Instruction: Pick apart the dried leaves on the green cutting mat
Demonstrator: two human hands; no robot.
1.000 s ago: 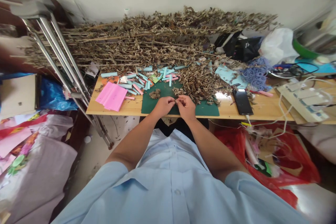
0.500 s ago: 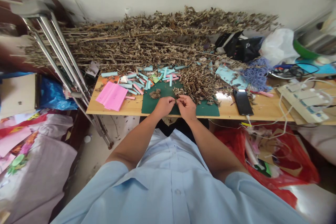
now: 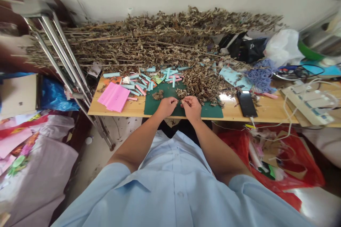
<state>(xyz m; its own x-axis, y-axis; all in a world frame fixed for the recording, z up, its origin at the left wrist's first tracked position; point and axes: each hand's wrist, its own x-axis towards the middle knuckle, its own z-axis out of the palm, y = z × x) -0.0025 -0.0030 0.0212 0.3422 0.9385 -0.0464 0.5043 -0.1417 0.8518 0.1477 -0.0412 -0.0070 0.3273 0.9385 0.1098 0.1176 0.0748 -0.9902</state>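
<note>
Over the green cutting mat (image 3: 210, 111), my left hand (image 3: 167, 107) is closed, thumb and fingertips pinched; whatever is in them is too small to make out. My right hand (image 3: 192, 108) is also closed in a pinch, a short gap to the right of the left one, and its fingertips hide what they hold. Just beyond the right hand spreads a heap of dried leaves (image 3: 199, 81). A small clump of leaves (image 3: 158, 94) lies on the mat beyond my left hand. Rolled blue and pink paper tubes (image 3: 168, 73) are scattered along the mat's far edge.
Long dried stalks (image 3: 149, 49) line the wall. Pink paper sheets (image 3: 114, 97) lie left. At right are a phone (image 3: 246, 104), purple string (image 3: 262, 75) and a power strip (image 3: 306, 101). Metal crutches (image 3: 62, 53) lean at the left; a red bag (image 3: 306, 170) sits below the table.
My hands have drawn slightly apart; they were nearly touching at the fingertips. The right hand has shifted a little to the right. The things on the table look the same.
</note>
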